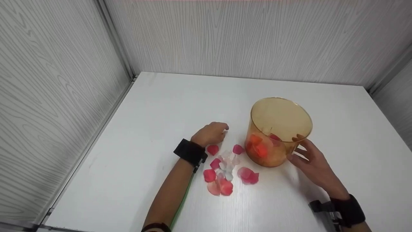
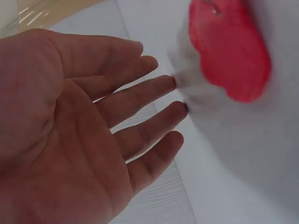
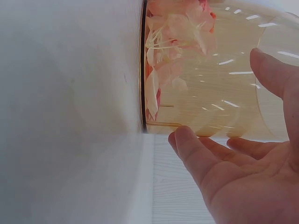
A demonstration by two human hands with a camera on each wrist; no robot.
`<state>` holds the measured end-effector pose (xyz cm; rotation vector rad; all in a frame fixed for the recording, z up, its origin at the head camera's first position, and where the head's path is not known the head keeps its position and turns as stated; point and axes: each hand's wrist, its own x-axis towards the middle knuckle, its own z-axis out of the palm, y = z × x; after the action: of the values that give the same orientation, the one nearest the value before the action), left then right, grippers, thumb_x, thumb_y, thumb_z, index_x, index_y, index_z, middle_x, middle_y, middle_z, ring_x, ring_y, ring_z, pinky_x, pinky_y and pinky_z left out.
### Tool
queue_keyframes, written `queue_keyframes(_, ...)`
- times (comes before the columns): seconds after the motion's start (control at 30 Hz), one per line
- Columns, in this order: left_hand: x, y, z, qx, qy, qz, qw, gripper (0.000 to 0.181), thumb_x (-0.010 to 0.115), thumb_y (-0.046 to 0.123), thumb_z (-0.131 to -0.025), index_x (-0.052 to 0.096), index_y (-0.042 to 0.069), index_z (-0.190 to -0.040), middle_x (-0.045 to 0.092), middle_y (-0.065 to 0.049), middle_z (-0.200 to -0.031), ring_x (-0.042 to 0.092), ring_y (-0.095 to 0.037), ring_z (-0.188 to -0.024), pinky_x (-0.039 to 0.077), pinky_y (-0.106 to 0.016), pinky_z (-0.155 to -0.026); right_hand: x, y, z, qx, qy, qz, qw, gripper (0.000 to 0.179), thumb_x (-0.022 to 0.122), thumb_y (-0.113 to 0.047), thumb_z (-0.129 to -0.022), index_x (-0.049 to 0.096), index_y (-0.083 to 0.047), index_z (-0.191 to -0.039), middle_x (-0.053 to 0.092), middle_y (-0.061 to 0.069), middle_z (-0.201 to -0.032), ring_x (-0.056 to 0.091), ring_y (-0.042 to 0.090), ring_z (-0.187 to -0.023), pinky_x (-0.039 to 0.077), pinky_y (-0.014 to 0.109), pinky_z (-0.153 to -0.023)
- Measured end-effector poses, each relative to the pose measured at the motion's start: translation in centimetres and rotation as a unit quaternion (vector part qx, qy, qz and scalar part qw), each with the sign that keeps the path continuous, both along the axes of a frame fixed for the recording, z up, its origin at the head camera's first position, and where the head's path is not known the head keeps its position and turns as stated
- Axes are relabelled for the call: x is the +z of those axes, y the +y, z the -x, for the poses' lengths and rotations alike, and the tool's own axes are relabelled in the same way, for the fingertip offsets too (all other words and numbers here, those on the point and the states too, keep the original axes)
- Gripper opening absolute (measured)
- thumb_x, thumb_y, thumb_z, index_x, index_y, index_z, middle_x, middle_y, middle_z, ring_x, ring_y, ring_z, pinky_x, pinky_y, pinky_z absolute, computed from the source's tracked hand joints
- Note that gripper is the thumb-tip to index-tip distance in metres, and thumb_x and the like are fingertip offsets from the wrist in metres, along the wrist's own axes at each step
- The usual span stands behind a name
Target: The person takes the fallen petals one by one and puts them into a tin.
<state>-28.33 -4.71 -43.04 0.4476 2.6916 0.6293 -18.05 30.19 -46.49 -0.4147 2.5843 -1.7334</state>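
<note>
Left hand (image 1: 210, 133) is relaxed beside petals (image 1: 209, 175) — right hand (image 1: 313, 166), uncurled, touches amber container (image 1: 281, 119).

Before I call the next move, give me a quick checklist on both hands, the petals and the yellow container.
1. Container upright on the table: ok.
2. Container's mouth uncovered: ok.
3. Left hand empty: ok, the left wrist view shows a bare palm.
4. Right hand at the container's side: ok.
5. Right hand's hold firm enough to lift: cannot tell.
6. All petals inside: not ok; some petals are in, but loose petals lie on the table.
</note>
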Motion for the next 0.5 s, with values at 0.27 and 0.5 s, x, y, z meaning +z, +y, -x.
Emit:
queue_keyframes(0.27,0.7,0.5,-0.8,-0.013,0.029,0.009,0.9995,0.038,0.067,0.011,-0.096,0.066,0.007,-0.134,0.070,-0.013,-0.123,0.065,-0.026,-0.106,0.059,-0.038,-0.097,0.0,0.1,0.1,0.001,-0.001,-0.005,1.0000,0.077,0.070,-0.016,-0.099,0.027,-0.018,-0.163,0.035,0.015,-0.163,0.053,-0.001,-0.128,0.053,0.013,-0.097)
queue_keyframes(0.5,0.1,0.8,-1.1,-0.013,0.060,0.027,0.9977,0.022,0.072,0.004,-0.090,0.076,0.006,-0.111,0.075,-0.012,-0.101,0.063,-0.023,-0.079,0.060,-0.032,-0.071,-0.3,0.0,0.3,0.002,0.001,0.002,1.0000,0.077,0.069,-0.013,-0.099,0.027,-0.022,-0.163,0.036,0.011,-0.162,0.054,0.001,-0.129,0.052,0.013,-0.098)
